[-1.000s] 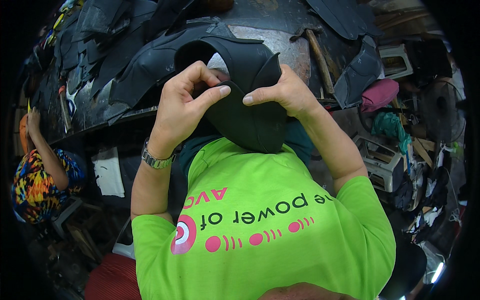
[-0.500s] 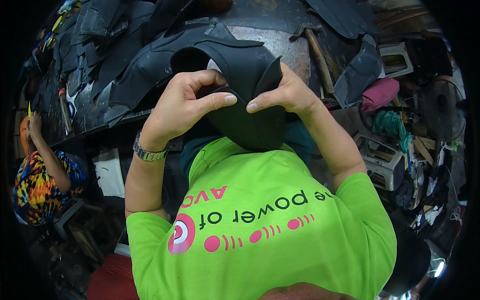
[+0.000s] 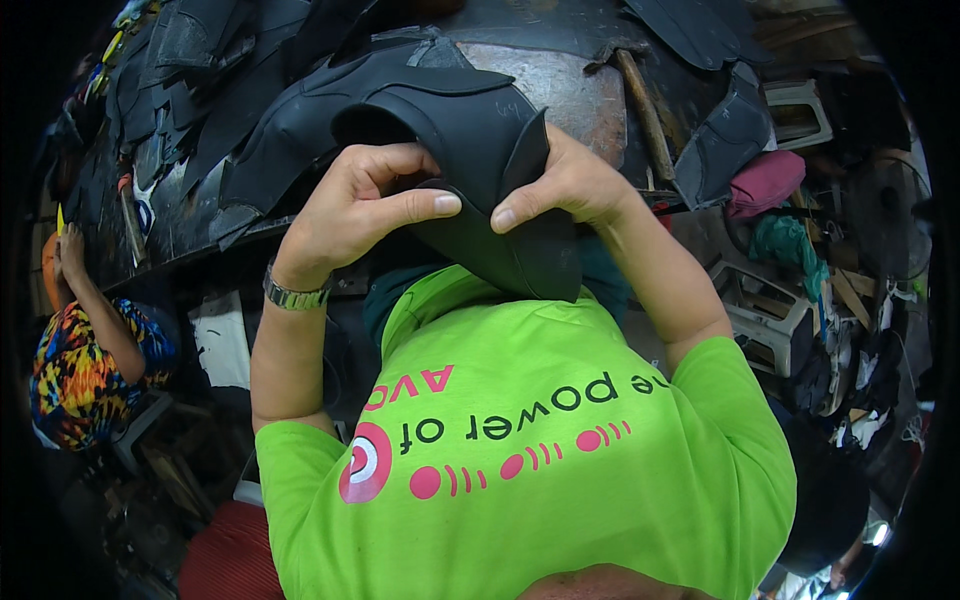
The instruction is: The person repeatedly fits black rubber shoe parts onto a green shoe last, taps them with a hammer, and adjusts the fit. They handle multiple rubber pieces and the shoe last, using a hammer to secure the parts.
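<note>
In the head view, the black shoe upper (image 3: 475,155) you hold is at 12 o'clock from the middle, its lower end close against your green T-shirt (image 3: 540,400). Its edge could slip or crease, I judge, if one thumb presses harder than the other or the two pull unevenly. Another black upper (image 3: 285,135) lies behind it toward 10 o'clock; whether they touch I cannot tell, but if they do, a tug could drag that one along the workbench (image 3: 555,38). The hammer (image 3: 645,115) at 2 o'clock lies well apart.

Your left hand (image 3: 355,205) comes in from 9 o'clock, thumb pointing to 3 on the edge, fingers curled toward the opening, tips hidden. Your right hand (image 3: 580,185) comes from 3 o'clock, thumb angled to 8, fingers hidden behind. Both appear pinched on the upper, thumbs near but apart.
</note>
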### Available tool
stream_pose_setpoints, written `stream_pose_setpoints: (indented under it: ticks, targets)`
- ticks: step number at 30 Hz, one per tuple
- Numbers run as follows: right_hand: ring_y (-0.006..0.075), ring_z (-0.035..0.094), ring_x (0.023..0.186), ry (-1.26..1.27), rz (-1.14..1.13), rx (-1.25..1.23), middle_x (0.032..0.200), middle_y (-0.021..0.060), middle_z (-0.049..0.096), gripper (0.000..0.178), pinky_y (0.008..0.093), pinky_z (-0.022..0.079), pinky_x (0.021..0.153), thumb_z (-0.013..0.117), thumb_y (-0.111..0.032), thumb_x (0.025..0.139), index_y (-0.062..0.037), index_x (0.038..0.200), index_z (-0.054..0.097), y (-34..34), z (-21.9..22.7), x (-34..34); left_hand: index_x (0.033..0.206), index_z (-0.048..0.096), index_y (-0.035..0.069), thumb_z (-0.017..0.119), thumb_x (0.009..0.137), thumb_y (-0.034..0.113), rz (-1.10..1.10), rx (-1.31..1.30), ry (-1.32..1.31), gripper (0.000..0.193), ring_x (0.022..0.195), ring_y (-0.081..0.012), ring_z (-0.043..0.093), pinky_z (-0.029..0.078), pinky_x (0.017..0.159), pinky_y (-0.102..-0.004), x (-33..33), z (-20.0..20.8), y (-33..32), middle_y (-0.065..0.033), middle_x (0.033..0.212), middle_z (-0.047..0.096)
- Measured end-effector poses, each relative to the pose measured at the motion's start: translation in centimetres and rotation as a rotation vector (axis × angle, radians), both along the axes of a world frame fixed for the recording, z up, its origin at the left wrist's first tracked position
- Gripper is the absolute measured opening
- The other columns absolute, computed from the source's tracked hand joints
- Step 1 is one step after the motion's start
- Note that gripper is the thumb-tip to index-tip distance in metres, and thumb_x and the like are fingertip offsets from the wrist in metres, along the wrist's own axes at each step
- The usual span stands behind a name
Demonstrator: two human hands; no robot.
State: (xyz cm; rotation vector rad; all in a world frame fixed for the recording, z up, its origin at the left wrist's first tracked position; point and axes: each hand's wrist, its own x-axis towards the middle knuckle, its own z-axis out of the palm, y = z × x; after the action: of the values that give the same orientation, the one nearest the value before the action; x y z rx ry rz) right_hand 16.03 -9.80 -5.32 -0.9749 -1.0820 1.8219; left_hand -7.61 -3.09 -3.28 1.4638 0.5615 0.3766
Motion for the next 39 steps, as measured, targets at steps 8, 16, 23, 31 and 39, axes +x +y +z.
stream_pose_setpoints:
  ticks: [8,16,23,31,39]
  targets:
    - [0.0126,0.065,0.086,-0.214,-0.093,0.134,0.097,0.0077,0.072,0.042,0.0285,0.053,0.082,0.084,-0.008,0.070,0.0043,0.107,0.069,-0.9,1.5,0.4,0.103,0.068,-0.008,0.075,0.088,0.012,0.085,0.246,0.063,0.025,0.084,-0.0048,0.058,0.051,0.074,-0.0228,0.9,-0.3,-1.4,-0.0033,0.092,0.071]
    - [0.0107,0.063,0.074,-0.363,-0.109,0.288,0.084,0.0070,0.073,0.030,0.0289,0.053,0.069,0.080,-0.008,0.072,0.0038,0.097,0.070,-1.1,2.1,-0.4,0.100,0.071,-0.007,0.077,0.085,0.008,0.211,0.109,-0.055,0.022,0.080,-0.0063,0.061,0.051,0.072,-0.0221,0.9,-0.1,-1.9,-0.0050,0.089,0.073]
    - [0.0287,0.066,0.078,-0.864,-0.125,1.247,0.086,0.0072,0.068,0.031,0.0358,0.052,0.069,0.079,-0.004,0.059,-0.0068,0.089,0.070,-2.1,9.8,1.7,0.107,0.072,0.002,0.075,0.083,0.005,0.252,1.038,0.112,0.024,0.097,-0.0175,0.066,0.051,0.090,-0.0322,-1.6,2.4,-3.5,-0.0082,0.107,0.071]
    - [0.0200,0.060,0.096,-1.361,-0.101,1.523,0.090,-0.0007,0.061,0.022,0.0492,0.041,0.102,0.070,-0.015,0.074,-0.0129,0.096,0.070,1.8,-1.7,1.2,0.108,0.078,0.013,0.077,0.075,0.001,0.438,1.013,-0.066,0.035,0.091,-0.0192,0.057,0.047,0.082,-0.0347,2.7,-9.9,-1.0,-0.0018,0.100,0.061]
    - [0.0287,0.049,0.129,-1.525,0.168,1.111,0.119,0.0076,0.059,0.073,0.0642,0.026,0.114,0.087,-0.033,0.059,-0.0124,0.125,0.063,-1.8,-2.5,1.3,0.154,0.026,-0.001,0.057,0.098,0.004,0.698,-0.273,-0.524,0.064,0.126,-0.0280,0.059,0.050,0.105,-0.0379,-2.2,-8.5,-4.4,-0.0191,0.135,0.056]
